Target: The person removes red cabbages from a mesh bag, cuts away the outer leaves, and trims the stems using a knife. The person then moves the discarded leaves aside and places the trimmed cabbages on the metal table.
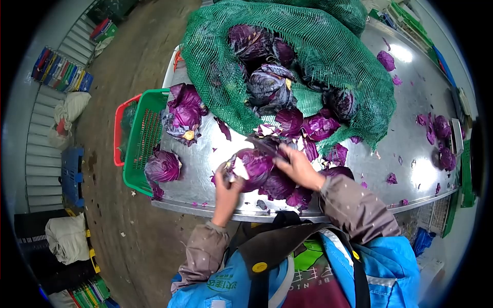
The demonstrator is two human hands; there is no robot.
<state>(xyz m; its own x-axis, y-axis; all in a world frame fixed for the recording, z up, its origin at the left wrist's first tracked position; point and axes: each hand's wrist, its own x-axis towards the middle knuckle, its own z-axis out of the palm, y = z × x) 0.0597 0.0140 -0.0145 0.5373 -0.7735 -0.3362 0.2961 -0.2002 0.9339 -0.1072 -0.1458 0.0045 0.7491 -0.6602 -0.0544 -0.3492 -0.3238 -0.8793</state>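
My left hand (228, 190) grips a red cabbage (258, 167) from its left side, above the near edge of the metal table. A pale cut patch shows on the cabbage near my fingers. My right hand (302, 168) is closed around a knife (264, 147), whose dark blade points up and left over the cabbage; its handle is mostly hidden in my fingers. Loose purple leaves (299, 197) lie below my right hand. Just beyond both hands, a green mesh sack (349, 66) lies with its mouth towards me, and several cabbages (269, 87) show inside it.
The metal table (411, 138) carries scattered leaf scraps. Left of my hands sit two trimmed-looking cabbages (163, 166), beside a green basket (134, 169) and a red basket (119, 115). More purple pieces (442, 128) lie at the right. Stacked crates (61, 69) stand by the left wall.
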